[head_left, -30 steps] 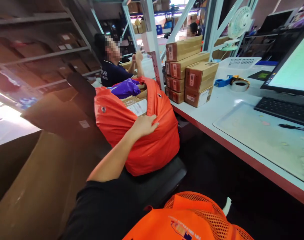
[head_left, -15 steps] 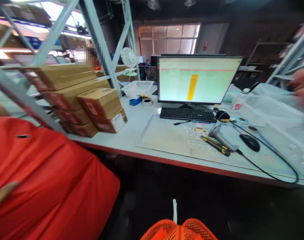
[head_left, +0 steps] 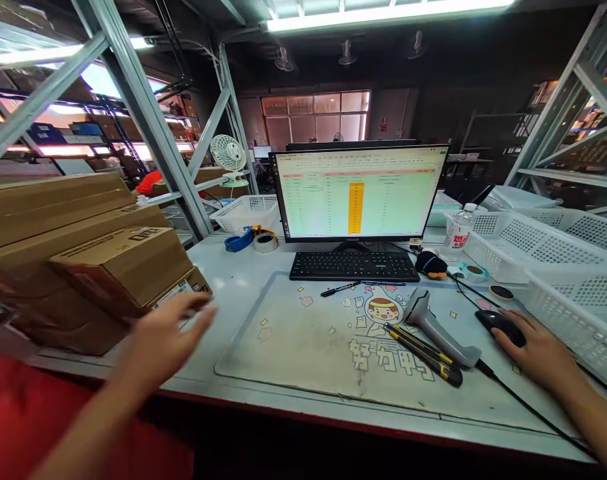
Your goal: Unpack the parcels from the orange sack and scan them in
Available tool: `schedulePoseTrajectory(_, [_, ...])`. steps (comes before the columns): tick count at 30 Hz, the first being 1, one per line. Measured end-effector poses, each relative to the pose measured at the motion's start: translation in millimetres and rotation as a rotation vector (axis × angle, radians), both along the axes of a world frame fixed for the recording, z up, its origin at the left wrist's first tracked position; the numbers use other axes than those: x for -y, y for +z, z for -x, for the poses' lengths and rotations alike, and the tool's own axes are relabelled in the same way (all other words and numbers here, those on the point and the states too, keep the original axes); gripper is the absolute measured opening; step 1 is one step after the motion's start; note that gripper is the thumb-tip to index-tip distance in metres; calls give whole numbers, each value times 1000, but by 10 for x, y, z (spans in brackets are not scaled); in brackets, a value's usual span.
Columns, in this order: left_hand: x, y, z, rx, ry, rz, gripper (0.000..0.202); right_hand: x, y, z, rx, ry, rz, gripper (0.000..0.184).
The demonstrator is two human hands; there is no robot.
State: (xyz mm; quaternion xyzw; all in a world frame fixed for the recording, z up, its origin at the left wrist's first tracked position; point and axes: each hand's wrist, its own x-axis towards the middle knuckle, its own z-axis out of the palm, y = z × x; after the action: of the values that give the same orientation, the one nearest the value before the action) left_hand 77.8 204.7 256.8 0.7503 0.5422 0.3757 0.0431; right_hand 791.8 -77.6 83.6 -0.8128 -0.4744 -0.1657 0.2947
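My right hand rests over a black computer mouse at the right of the desk mat. Slightly blurred, my left hand hangs above the desk's front edge with thumb and fingers apart, holding nothing. It is nearest to the stacked cardboard boxes on the left. On the mat between the hands lie a grey barcode scanner, a yellow and black utility knife and a black pen. Behind them stand a black keyboard and a monitor showing a spreadsheet.
Red fabric fills the lower left. Tape rolls, a white basket and a small fan stand behind the boxes. White baskets and a bottle line the right. The scanner's cable crosses the front right.
My right hand has come down from the right edge of view onto the mouse. My left hand has left the red fabric and moved right over the desk edge. The view has shifted closer.
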Motion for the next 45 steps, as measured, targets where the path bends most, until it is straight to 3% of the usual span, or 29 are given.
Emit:
schedulePoseTrajectory(3, [-725,-317,-1104,28,-195,104,30,14,-28,111,-48,48,-54,55])
schedulePoseTrajectory(5, [-1189,-504,-1761,20,-198,108,28,7,-65,130,-54,85,-74,52])
schedulePoseTrajectory(7, [-1526,-656,-2200,21,-179,83,28,2,-115,105,-57,95,-77,49])
schedulePoseTrajectory(9, [-1716,-805,-2403,25,-166,64,30,13,-159,64,-59,77,-39,52])
schedulePoseTrajectory(14, [-1822,-1192,-2350,9,-215,82,39,92,-145,41,24,-6,61,65])
schedulePoseTrajectory(17, [-1824,-1308,-2306,5,-237,111,42,96,-94,62,53,-9,87,65])
schedulePoseTrajectory(28, [-1719,-1203,-2357,103,-252,146,39,27,-108,17,44,51,25,66])
schedulePoseTrajectory(30, [-1763,-1218,-2344,147,-237,167,37,32,26,66,66,18,3,68])
schedulePoseTrajectory(32, [-1833,-1247,-2303,191,-199,197,39,-47,288,203,118,-38,-55,65])
schedulePoseTrajectory(35, [-1944,-1283,-2201,232,-119,266,39,-479,788,613,167,-43,-167,51])
schedulePoseTrajectory(38, [-1994,-1261,-2117,236,-82,316,34,-1237,1134,1225,36,119,-156,50])
schedulePoseTrajectory(41, [-1998,-1193,-2108,215,-83,333,30,-2069,1202,1859,-99,319,-198,49])
schedulePoseTrajectory(45, [-2013,-1134,-2149,165,-122,321,36,-2914,1036,2401,-178,412,-149,47])
